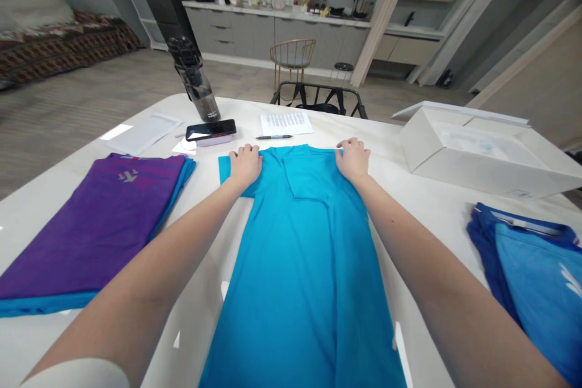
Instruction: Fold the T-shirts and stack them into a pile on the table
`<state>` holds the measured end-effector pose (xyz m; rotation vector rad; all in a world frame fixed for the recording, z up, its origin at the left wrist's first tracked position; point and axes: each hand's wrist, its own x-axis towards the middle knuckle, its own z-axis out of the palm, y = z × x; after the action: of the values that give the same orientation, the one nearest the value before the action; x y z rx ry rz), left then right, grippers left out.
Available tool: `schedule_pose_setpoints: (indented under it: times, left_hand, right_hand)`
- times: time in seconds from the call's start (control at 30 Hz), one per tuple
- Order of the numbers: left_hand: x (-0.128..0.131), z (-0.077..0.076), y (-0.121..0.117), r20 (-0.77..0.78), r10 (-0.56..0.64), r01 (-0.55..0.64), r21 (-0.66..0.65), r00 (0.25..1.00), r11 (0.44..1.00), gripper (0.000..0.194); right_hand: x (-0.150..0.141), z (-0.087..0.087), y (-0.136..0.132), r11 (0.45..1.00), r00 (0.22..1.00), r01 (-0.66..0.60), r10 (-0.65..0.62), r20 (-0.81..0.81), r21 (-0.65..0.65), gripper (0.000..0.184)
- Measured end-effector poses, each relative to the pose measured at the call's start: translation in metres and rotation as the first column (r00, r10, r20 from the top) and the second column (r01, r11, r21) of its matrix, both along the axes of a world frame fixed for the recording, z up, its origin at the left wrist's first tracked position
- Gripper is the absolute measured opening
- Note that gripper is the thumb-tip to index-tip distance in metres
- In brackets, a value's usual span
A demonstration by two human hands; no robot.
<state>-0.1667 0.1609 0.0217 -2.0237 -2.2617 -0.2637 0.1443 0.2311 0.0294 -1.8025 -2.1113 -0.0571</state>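
Note:
A turquoise T-shirt (291, 267) lies lengthwise on the white table in front of me, its collar end farthest away. The right side is folded inward, with that sleeve lying across the middle of the shirt. At the upper left, near the spread sleeve, my left hand (246, 165) has its fingers curled on the fabric. My right hand (353, 159) grips the folded edge at the upper right. The shirt's hem runs out of view at the bottom.
To the left lies a folded purple shirt (104, 218) on turquoise cloth; to the right, folded blue shirts (536, 267). A white box (482, 154) stands back right. Beyond the shirt are a bottle (197, 85), a phone (211, 130), a pen (273, 137) and papers (291, 122).

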Motion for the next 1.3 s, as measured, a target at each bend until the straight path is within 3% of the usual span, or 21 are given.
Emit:
schedule_pose_setpoints:
  times: [0.1, 0.2, 0.3, 0.43, 0.5, 0.57, 0.63, 0.73, 0.8, 0.83, 0.93, 1.03, 1.1, 1.13, 1.2, 1.27, 1.3]
  left_hand:
    - [-0.032, 0.000, -0.009, -0.042, 0.046, -0.047, -0.028, 0.998, 0.999, 0.041]
    - [-0.056, 0.001, -0.017, -0.097, 0.085, -0.089, -0.044, 0.992, 0.995, 0.045]
    - [-0.072, 0.004, -0.025, -0.129, 0.118, -0.123, -0.035, 0.985, 0.992, 0.045]
    - [-0.083, 0.011, -0.032, -0.072, 0.133, -0.134, -0.009, 0.988, 0.991, 0.038]
    - [-0.088, 0.017, -0.034, 0.028, 0.138, -0.137, -0.013, 0.990, 0.990, 0.033]
    - [-0.092, 0.023, -0.034, 0.231, 0.128, -0.128, -0.017, 0.965, 0.992, 0.027]
    - [-0.093, 0.034, -0.035, 0.511, 0.071, -0.097, 0.024, 0.857, 0.995, 0.021]
    - [-0.080, 0.058, -0.038, 0.858, -0.086, -0.008, 0.105, 0.506, 0.994, 0.017]
    - [-0.058, 0.080, -0.040, 0.954, -0.137, 0.082, 0.119, 0.268, 0.990, 0.017]
    - [-0.042, 0.091, -0.040, 0.970, -0.148, 0.125, 0.125, 0.191, 0.984, 0.018]
    - [0.019, 0.114, -0.036, 0.988, -0.148, 0.235, 0.135, 0.038, 0.962, 0.024]
    - [0.087, 0.112, -0.029, 0.994, -0.104, 0.327, 0.113, -0.045, 0.938, 0.025]
    - [0.123, 0.097, -0.024, 0.998, -0.055, 0.410, 0.055, -0.011, 0.910, 0.024]
    - [0.135, 0.087, -0.022, 0.996, -0.050, 0.433, 0.014, 0.070, 0.901, 0.024]
    - [0.144, 0.066, -0.017, 0.928, -0.115, 0.394, -0.037, 0.356, 0.918, 0.025]
    - [0.139, 0.046, -0.009, 0.678, -0.270, 0.352, 0.018, 0.684, 0.936, 0.025]
    - [0.133, 0.038, -0.005, 0.514, -0.320, 0.352, 0.038, 0.796, 0.935, 0.030]
  right_hand:
    - [-0.052, 0.006, 0.001, 0.967, 0.972, -0.235, 0.232, -0.046, -0.095, 0.028]
    - [-0.107, 0.007, 0.001, 0.923, 0.935, -0.353, 0.342, -0.096, -0.154, 0.028]
    - [-0.150, 0.003, 0.000, 0.921, 0.941, -0.337, 0.326, -0.087, -0.197, 0.034]
    - [-0.176, -0.004, 0.001, 0.950, 0.975, -0.220, 0.222, -0.020, -0.221, 0.033]
    - [-0.179, -0.006, 0.003, 0.952, 0.979, -0.199, 0.202, -0.010, -0.234, 0.029]
    - [-0.178, -0.006, 0.006, 0.947, 0.977, -0.210, 0.210, -0.025, -0.245, 0.026]
    - [-0.173, -0.004, 0.009, 0.945, 0.971, -0.240, 0.232, -0.061, -0.225, 0.024]
    - [-0.159, 0.002, 0.015, 0.947, 0.953, -0.288, 0.269, -0.143, -0.144, 0.022]
    - [-0.144, 0.008, 0.019, 0.946, 0.937, -0.309, 0.286, -0.201, -0.093, 0.021]
    - [-0.135, 0.011, 0.021, 0.946, 0.928, -0.316, 0.292, -0.229, -0.074, 0.021]
    - [-0.101, 0.021, 0.024, 0.945, 0.908, -0.323, 0.293, -0.301, -0.053, 0.022]
    - [-0.055, 0.027, 0.024, 0.957, 0.907, -0.282, 0.240, -0.348, -0.075, 0.025]
    - [-0.021, 0.025, 0.021, 0.974, 0.926, -0.194, 0.144, -0.349, -0.114, 0.026]
    - [-0.004, 0.023, 0.019, 0.978, 0.935, -0.146, 0.088, -0.343, -0.146, 0.026]
    - [0.025, 0.016, 0.011, 0.967, 0.945, -0.087, 0.004, -0.327, -0.239, 0.030]
    - [0.045, 0.009, -0.002, 0.944, 0.951, -0.088, -0.016, -0.308, -0.318, 0.041]
    - [0.051, 0.006, -0.010, 0.938, 0.957, -0.092, -0.010, -0.290, -0.335, 0.046]
